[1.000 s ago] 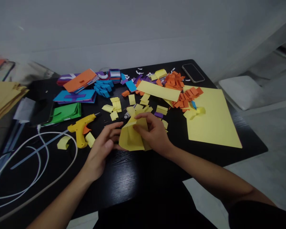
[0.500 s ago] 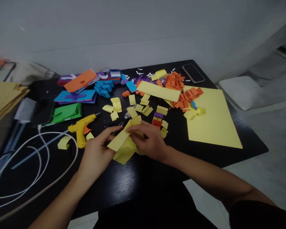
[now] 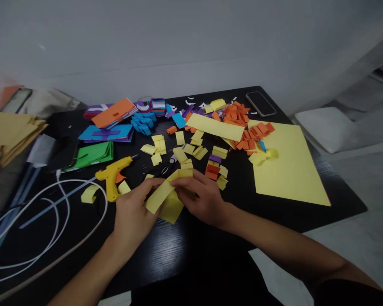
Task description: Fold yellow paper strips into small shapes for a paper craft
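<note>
A yellow paper strip (image 3: 159,196) is held between my two hands near the front of the black table. My left hand (image 3: 135,208) is closed on the strip's left part. My right hand (image 3: 204,195) pinches it near the middle, where it bends. Beneath them lies another piece of yellow paper (image 3: 172,208), partly covered by the fingers. Just beyond my hands are scattered small folded yellow pieces (image 3: 180,154) and a pair of scissors (image 3: 165,171), mostly hidden. A yellow glue gun (image 3: 111,176) lies left of my left hand.
A large yellow sheet (image 3: 290,170) covers the table's right side, beside folded orange pieces (image 3: 236,117) and a phone (image 3: 261,104). Stacks of blue paper (image 3: 107,132) and green paper (image 3: 94,155) lie at back left. A white cable (image 3: 104,208) loops across the left side.
The view has shifted slightly, so everything sits a little lower and further right. Both hands keep hold of the yellow strip, and its angle has changed slightly.
</note>
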`<state>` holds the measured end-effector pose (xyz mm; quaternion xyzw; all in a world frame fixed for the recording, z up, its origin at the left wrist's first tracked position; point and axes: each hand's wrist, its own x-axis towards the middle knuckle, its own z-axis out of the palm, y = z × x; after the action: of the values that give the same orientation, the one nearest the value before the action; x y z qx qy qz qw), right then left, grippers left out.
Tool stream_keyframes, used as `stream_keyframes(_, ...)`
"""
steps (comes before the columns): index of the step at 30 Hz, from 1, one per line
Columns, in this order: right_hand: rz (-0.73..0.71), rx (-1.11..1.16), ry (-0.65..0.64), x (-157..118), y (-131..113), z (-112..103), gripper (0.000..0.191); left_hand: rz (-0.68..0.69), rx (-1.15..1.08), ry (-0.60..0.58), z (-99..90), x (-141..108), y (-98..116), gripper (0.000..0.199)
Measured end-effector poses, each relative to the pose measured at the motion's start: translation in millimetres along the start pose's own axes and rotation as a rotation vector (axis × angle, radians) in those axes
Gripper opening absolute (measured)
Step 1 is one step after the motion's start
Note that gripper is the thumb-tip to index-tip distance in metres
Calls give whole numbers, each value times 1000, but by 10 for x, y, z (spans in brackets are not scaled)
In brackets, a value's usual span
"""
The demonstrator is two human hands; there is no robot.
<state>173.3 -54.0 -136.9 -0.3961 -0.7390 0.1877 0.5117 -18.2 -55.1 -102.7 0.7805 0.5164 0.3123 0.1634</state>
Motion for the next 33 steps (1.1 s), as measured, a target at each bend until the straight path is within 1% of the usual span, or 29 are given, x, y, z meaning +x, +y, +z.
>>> stream_keyframes(3,-34,-3,29,-4,-3,2,17,74,49,59,13,-15,2,19)
stream_keyframes(6,-62,-18,48,-11,-19,4,19,112,50,91,7,-24,7,18)
stream_keyframes(11,-88,-41,91,-9,-68,-9,18,152,36,104,-5,-40,8,17)
stream_keyframes(17,-93,-52,107,-19,-87,-10,16,205,59,121,0,-51,-3,17)
stream_keyframes(22,-71,-45,109,-24,-104,-7,19,241,63,115,-14,-48,6,18)
stream_keyframes(25,-114,-33,114,-12,-119,-3,24,248,65,107,-20,-43,19,19)
stream_keyframes(30,-152,16,106,-7,-119,-9,31,285,91,92,-56,-54,22,31)
stream_keyframes(33,-166,33,87,-18,-111,-18,32,264,102,60,-97,-79,-4,36)
